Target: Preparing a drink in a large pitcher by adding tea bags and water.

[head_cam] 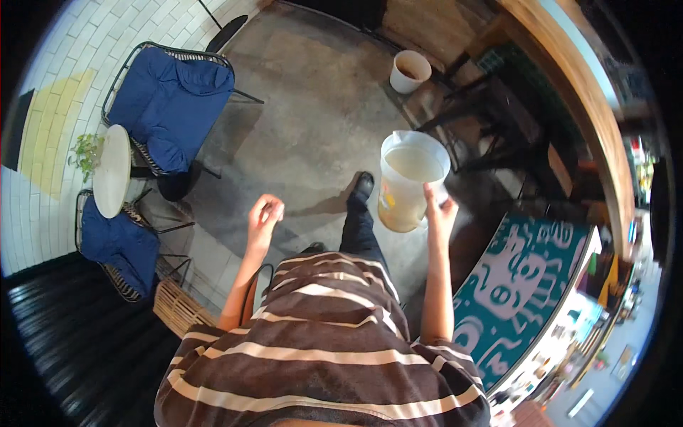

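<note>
My right hand (441, 209) is closed round the handle of a translucent plastic pitcher (408, 187). Cloudy, pale liquid fills much of the pitcher, which is roughly upright over the floor in front of me. On the left, my left hand (265, 212) is raised with its fingers curled and nothing seen in it. Beyond the pitcher, a white bucket (410, 72) stands on the floor, with something brownish inside.
Two chairs with blue cushions (176, 91) flank a round table (113, 171) at the left wall, near a potted plant (87, 155). Dark stools or chairs (501, 107) stand at the right, above a teal counter front (517, 293) with drawings. Concrete floor (309, 91) lies ahead.
</note>
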